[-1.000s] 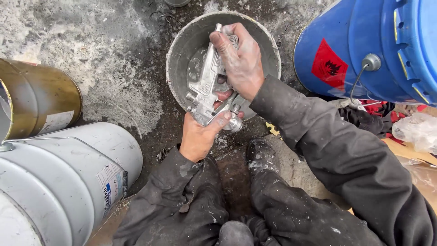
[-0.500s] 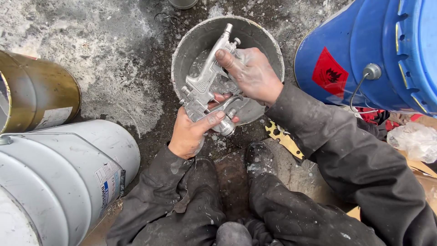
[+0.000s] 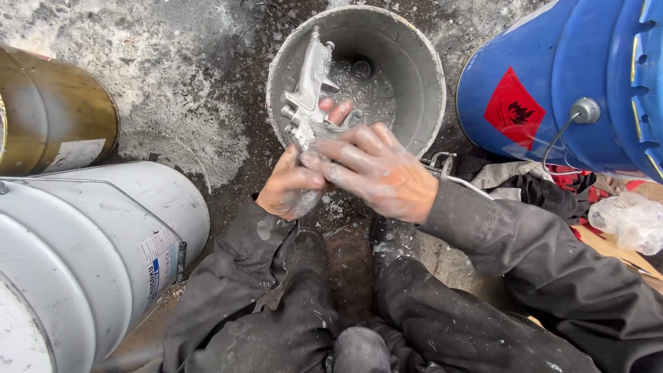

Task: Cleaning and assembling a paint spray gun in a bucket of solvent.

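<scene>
A silver metal spray gun is held over the near rim of a grey bucket, its nozzle pointing away from me. My left hand grips its handle from below. My right hand, smeared with grey residue, lies flat across the lower part of the gun with fingers extended and touching it. Small parts and grey liquid lie in the bucket's bottom.
A blue plastic drum with a red label lies at right. A white metal drum and a gold drum lie at left. Rags, a plastic bag and a small metal fitting sit by the blue drum. The ground is stained concrete.
The gun has been drawn back from over the bucket toward me. My right hand has slid from the gun's upper body down to its handle end.
</scene>
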